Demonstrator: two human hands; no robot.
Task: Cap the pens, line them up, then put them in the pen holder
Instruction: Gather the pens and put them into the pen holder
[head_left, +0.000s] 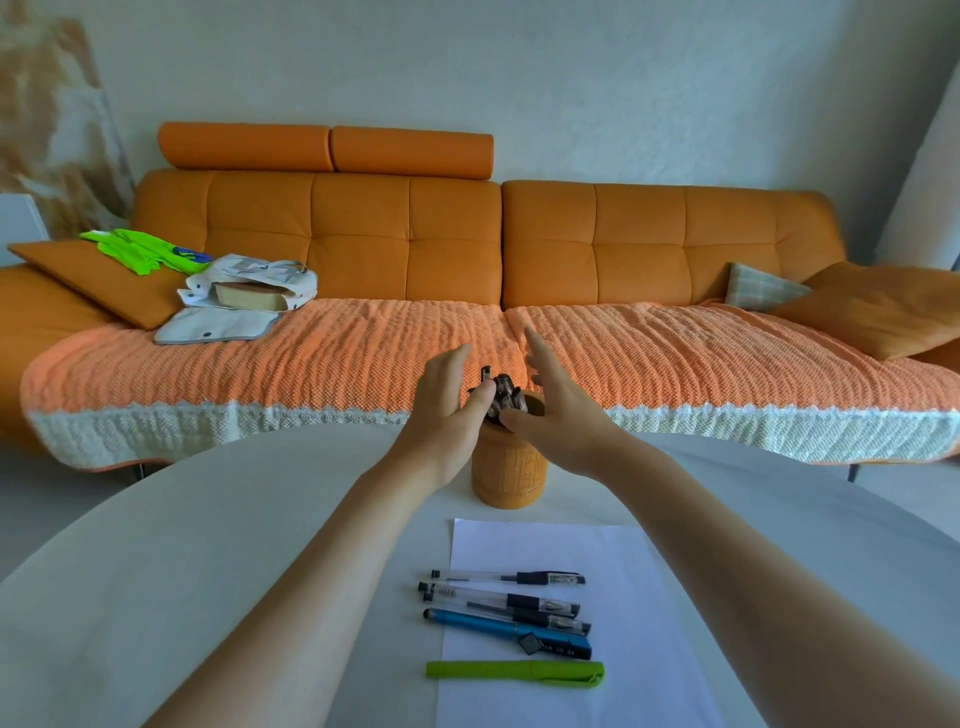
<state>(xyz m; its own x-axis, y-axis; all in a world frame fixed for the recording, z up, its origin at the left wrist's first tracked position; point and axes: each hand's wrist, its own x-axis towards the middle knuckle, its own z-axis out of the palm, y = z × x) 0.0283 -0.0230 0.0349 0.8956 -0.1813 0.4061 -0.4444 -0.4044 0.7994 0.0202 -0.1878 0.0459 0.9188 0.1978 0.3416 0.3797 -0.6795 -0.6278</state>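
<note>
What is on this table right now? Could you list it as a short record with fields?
holder: orange pen holder, upright, already holding dark pens
left hand: open, at the holder's mouth, thumb against the pens
right hand: open, at the holder's rim
paper: white sheet
loose pens: five, capped, lined up; green pen nearest

The pen holder (509, 467) is ochre orange on a white bench (208, 545). On white paper (623, 597) lie a lime-green pen (514, 671), a blue pen (483, 626) and clear pens (498, 595) with black caps.
</note>
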